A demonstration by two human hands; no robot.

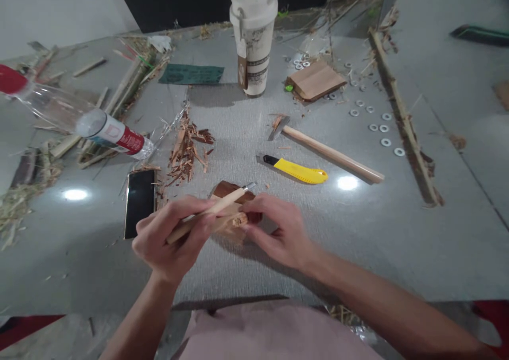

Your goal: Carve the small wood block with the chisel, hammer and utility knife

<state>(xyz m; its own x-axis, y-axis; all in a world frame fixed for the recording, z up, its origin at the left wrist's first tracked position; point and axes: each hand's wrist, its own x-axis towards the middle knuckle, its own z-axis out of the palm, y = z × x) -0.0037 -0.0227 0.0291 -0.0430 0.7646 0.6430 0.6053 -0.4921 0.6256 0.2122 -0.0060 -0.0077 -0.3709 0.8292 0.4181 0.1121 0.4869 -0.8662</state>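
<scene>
Near the front of the grey table, my left hand [175,235] is closed around a wooden-handled carving tool [226,202], whose metal tip points up and to the right. My right hand [278,230] pinches the end of a small light wooden piece [238,220] between thumb and fingers. The tool lies just above this piece, and its other end runs toward my left fingers. Beneath both hands sits a brown wood block [228,189], partly covered by them. A yellow utility knife [300,170] rests beyond my right hand.
Behind the knife lies a hammer [334,153]. Reddish wood shavings [186,148] and a phone [140,203] are at left, near a plastic bottle [111,132]. A tall cup [256,42], sandpaper [191,74], a flat wood block [317,80], washers [384,128] and a long stick [401,116] lie farther back.
</scene>
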